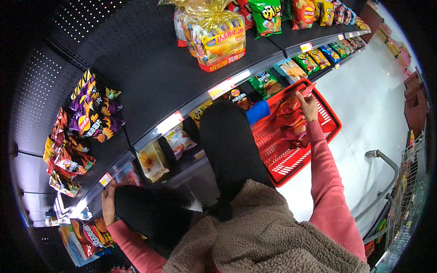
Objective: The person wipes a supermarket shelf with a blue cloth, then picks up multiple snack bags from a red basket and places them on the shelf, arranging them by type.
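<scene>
My right hand (309,106) is over the far end of a red plastic shopping basket (290,167), its fingertips pinched at a red packet (309,88) by the rim. Several red and pink snack bags (295,128) lie inside the basket, partly behind my wrist. My left hand (109,204) rests against the outer side of my bent left knee, close to the shelf edge, and holds nothing that I can see. A blue object (257,112), perhaps a shoe cover, shows between my right knee and the basket.
A black store shelf (150,78) curves around me, bearing chip bags (90,116) and a yellow-wrapped snack bundle (220,44). More packets, such as a white bag (179,138), fill the lower tier. To the right, a wire shopping cart (406,191) stands on the pale floor (362,112).
</scene>
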The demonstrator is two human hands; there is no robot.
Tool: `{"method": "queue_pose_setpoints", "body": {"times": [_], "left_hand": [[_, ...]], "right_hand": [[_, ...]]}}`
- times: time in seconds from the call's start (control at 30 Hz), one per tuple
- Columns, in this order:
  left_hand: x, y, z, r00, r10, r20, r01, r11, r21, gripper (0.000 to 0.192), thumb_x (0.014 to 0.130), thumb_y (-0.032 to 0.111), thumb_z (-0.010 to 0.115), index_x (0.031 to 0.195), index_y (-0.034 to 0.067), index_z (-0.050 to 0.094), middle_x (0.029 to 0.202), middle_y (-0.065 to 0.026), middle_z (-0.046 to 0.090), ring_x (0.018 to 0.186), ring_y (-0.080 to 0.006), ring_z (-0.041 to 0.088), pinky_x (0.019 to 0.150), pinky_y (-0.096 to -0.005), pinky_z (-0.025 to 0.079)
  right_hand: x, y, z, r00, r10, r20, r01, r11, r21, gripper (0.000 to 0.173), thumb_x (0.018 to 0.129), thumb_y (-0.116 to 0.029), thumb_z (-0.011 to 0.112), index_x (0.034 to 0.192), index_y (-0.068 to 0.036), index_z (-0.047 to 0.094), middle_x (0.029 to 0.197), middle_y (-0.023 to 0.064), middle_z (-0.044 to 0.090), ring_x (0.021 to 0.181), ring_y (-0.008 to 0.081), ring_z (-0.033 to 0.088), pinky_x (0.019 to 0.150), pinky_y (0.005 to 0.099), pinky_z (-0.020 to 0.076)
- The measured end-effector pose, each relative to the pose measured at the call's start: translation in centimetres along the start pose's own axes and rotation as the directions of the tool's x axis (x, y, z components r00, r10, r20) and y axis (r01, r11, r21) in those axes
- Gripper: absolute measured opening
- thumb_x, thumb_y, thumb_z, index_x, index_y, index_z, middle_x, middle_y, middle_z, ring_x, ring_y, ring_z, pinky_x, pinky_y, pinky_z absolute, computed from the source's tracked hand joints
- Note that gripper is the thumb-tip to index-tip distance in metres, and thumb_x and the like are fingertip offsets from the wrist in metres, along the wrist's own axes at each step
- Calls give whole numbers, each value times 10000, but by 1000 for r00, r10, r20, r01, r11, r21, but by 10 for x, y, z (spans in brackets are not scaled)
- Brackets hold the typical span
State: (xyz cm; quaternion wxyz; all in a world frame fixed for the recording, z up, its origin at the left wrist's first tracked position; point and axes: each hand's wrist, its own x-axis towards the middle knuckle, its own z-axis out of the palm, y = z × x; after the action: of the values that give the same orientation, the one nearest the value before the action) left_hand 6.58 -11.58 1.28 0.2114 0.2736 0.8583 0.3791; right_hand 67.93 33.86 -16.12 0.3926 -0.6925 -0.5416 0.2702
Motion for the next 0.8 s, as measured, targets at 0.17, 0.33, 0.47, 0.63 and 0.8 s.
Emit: {"method": "queue_pose_setpoints", "body": {"times": [0.17,0.33,0.47,0.63,0.8], "left_hand": [[13,-6,9,1000,12,18,-12,1000,8,468,975,408,657,1058,-49,708,989,-50,685,950,-147,592,910,-293,448],[28,-3,16,986,71,148,-83,994,77,482,984,396,628,1153,-51,689,1085,-72,703,1023,-154,606,967,-297,433],[27,26,24,958,128,257,-186,958,217,413,1005,349,610,1079,-52,681,985,-64,702,936,-154,625,871,-289,468],[36,83,60,875,229,427,-202,973,-109,289,1016,260,603,1035,-21,668,876,-51,673,831,-103,609,741,-274,484],[53,143,102,603,557,571,-594,791,-145,315,991,304,630,1066,-1,661,882,-96,694,822,-157,662,725,-317,508]], "right_hand": [[49,48,26,981,138,139,-139,990,-6,595,862,-562,701,857,32,731,706,175,697,749,285,728,711,448,538],[53,45,-2,989,97,115,-99,995,16,327,896,-312,689,996,-4,736,880,194,741,804,306,736,682,423,563],[11,-39,-66,983,-74,168,65,996,59,214,933,-190,640,1038,-6,674,805,57,656,672,141,637,569,291,539],[-51,-158,-128,882,-380,278,381,923,51,89,959,-86,566,948,1,583,765,-1,577,694,73,547,599,254,454],[-88,-246,-127,809,-533,248,552,834,-7,130,1001,-137,608,1037,-13,620,855,-23,607,783,55,542,673,234,456]]}}
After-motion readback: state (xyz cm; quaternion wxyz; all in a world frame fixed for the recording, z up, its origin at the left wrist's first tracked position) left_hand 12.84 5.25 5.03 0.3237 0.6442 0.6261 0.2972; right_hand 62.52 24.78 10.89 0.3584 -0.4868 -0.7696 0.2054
